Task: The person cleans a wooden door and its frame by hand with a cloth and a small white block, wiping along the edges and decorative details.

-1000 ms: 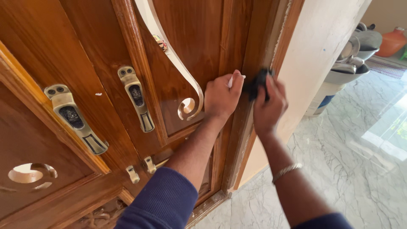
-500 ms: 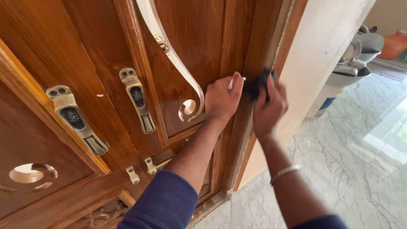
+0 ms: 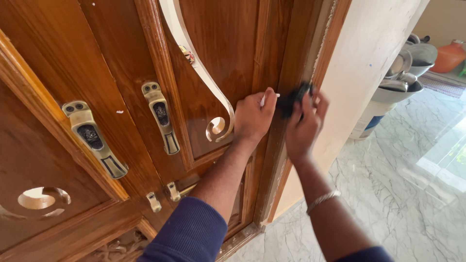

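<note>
varnished wooden double door [image 3: 218, 53] fills the left and centre of the view, reddish-brown and glossy, with a pale curved scroll cutout [image 3: 204, 82] running down one panel to a spiral end. two brass handle plates [image 3: 160, 116] are fixed to the door stiles, one further left than the other, and small brass latches [image 3: 162, 196] sit low near the bottom rail. right of the door: wooden frame [image 3: 298, 63], then a cream wall [image 3: 369, 58], then a white marble floor with grey veins [image 3: 417, 194].

left hand [image 3: 253, 118]: curled into a loose fist against the door edge, thumb and fingers pinching a small white stick-like object [image 3: 270, 97]; only its tip shows, so its kind cannot be told. forearm bare, dark blue sleeve pushed up near the elbow.

right hand [image 3: 302, 127]: fingers closed around a dark cloth or pad [image 3: 293, 100], pressed onto the frame just beside the left hand. the pad lies at the seam between door edge and frame, touching the wood. hand is slightly blurred. silver bracelet [image 3: 323, 199] on the right wrist.

both hands sit close together at about mid-height of the visible door, nearly touching.

background, upper right: a white bucket [image 3: 366, 121] piled with steel bowls and utensils [image 3: 403, 73] stands on the floor against the wall; an orange clay pot [image 3: 449, 56] stands beyond it.
</note>
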